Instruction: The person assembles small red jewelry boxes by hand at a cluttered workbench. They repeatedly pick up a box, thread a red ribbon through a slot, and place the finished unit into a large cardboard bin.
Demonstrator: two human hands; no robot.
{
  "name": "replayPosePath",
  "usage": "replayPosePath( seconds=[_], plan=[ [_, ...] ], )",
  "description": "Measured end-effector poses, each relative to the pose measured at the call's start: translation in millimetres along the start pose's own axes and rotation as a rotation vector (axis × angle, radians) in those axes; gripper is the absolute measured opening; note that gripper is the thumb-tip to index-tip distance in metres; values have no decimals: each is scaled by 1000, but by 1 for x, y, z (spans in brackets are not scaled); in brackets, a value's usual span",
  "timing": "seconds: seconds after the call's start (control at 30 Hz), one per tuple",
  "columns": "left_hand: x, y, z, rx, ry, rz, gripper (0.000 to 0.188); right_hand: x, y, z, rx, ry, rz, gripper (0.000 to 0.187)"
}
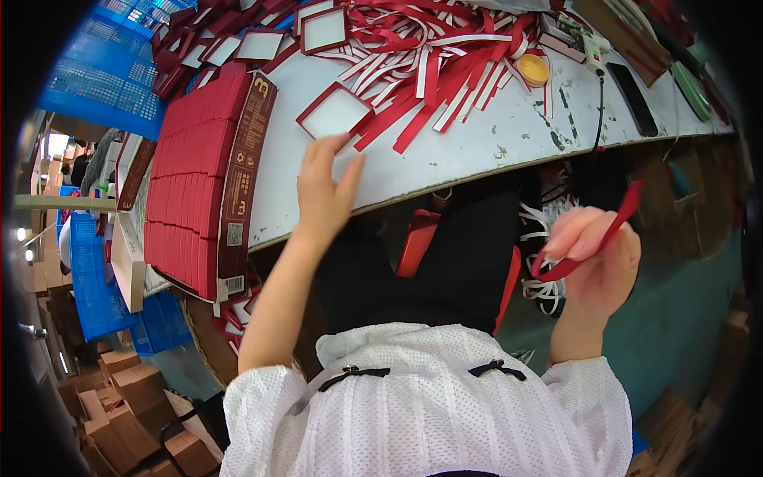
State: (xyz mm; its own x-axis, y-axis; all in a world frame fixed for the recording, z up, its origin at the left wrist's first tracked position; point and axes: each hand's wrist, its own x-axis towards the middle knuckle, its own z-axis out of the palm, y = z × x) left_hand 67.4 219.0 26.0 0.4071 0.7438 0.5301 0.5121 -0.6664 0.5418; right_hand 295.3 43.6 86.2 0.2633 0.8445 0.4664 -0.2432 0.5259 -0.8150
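My left hand [324, 189] reaches over the front edge of the table with its thumb apart from the fingers. The fingertips are at the near edge of a small square red box part with a white inside [335, 113]; they seem to touch it without gripping. Out to the right, beyond the table edge, my right hand [600, 254] is raised and pinches a dark red ribbon [563, 269]. The ribbon loops below the fingers, and one end sticks up past them. Many loose red and white ribbon strips [445, 87] lie fanned across the table.
Left on the table stands a carton packed with rows of red boxes [195, 175]. More red box parts [258, 45] pile up behind it beside blue crates [103, 79]. A yellow round tin [532, 70], a glue gun [593, 52] and a black phone [633, 99] lie at right.
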Motion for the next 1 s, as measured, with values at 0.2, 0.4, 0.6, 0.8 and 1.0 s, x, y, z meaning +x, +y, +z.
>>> replayPosePath(
  seconds=[0.2,0.4,0.6,0.8,1.0],
  plan=[
    [2,-69,2,223,-14,48,14,-25,21,28,-217,-45,278,26],
    [-15,9,-24,-1654,7,-745,20,-26,57,45,-192,47,603,24],
    [-56,32,-50,-1947,-89,-809,35,7,70,89,-194,178,434,10],
    [-86,46,-43,-1725,-16,-502,36,11,83,104,-28,252,490,13],
    [-76,37,-44,-1666,155,-461,25,4,77,100,-438,51,589,16]
  ],
)
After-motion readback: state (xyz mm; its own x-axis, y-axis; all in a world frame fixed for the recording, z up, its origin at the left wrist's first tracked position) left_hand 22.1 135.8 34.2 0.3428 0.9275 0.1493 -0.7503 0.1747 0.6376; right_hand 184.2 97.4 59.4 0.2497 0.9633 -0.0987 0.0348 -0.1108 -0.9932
